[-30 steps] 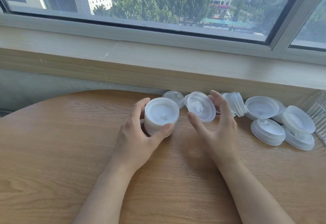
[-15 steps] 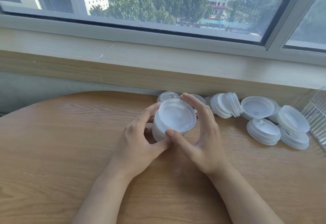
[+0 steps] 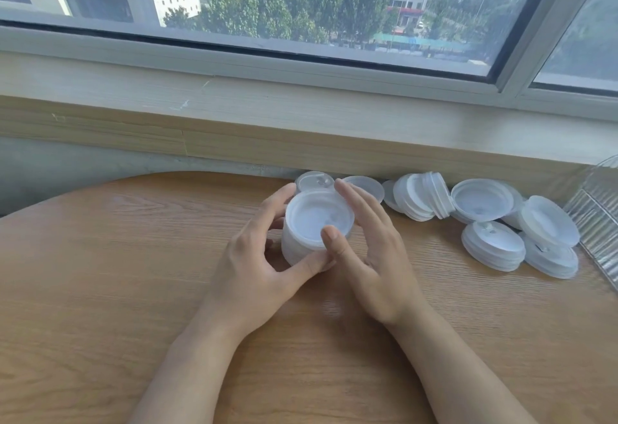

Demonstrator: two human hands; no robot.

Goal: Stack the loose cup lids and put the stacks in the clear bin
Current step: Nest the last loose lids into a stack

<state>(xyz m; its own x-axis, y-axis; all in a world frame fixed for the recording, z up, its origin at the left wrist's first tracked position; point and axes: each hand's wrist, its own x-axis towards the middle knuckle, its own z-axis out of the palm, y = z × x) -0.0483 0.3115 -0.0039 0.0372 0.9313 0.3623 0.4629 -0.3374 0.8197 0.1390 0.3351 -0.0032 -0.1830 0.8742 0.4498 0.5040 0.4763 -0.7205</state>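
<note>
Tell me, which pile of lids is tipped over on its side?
The pile of lids against the wall, just right of the hands, leans on edge. The stack being held stands upright, and the low stacks at the far right lie flat.

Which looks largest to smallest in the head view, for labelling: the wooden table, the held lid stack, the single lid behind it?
1. Wooden table
2. Held lid stack
3. Single lid, partly hidden, farther away, so unsure.
</note>
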